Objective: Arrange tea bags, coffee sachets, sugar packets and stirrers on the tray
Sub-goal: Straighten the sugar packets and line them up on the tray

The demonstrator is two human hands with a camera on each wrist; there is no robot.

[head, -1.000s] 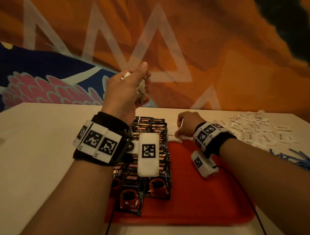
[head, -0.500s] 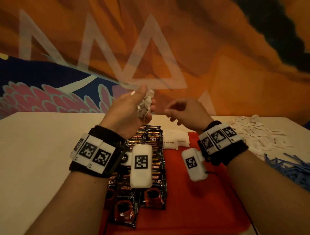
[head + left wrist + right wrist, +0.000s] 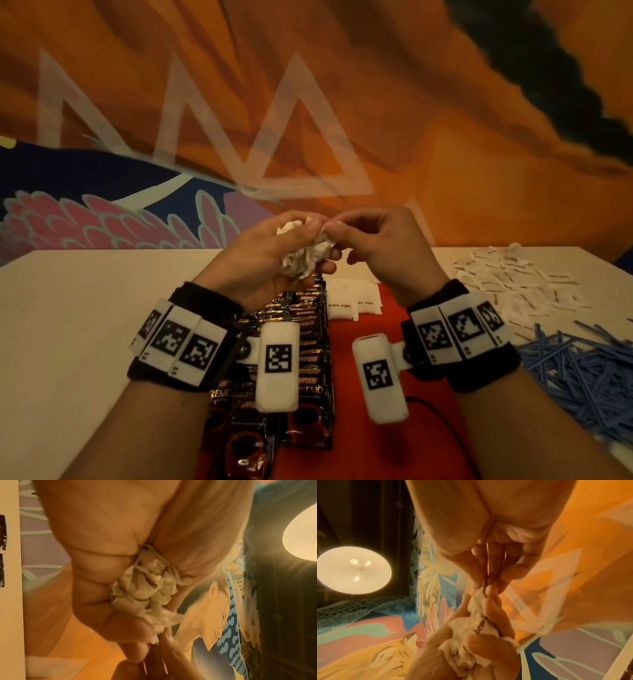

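The left hand (image 3: 270,253) clutches a bunch of brown sugar packets (image 3: 305,255); the right hand (image 3: 383,246) pinches one packet at the bunch's top, above the red tray (image 3: 376,442).

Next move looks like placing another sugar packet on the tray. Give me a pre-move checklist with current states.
1. Left hand grips the bunch of sugar packets: ok.
2. Right hand pinches one packet at the bunch's top: ok.
3. That packet is free of the bunch: cannot tell.
4. Bare red tray space beside the placed brown sugar packets: ok.
5. Coffee sachets lined up on the tray's left: ok.
6. Blue stirrers on the tray: not ok, they lie on the table.
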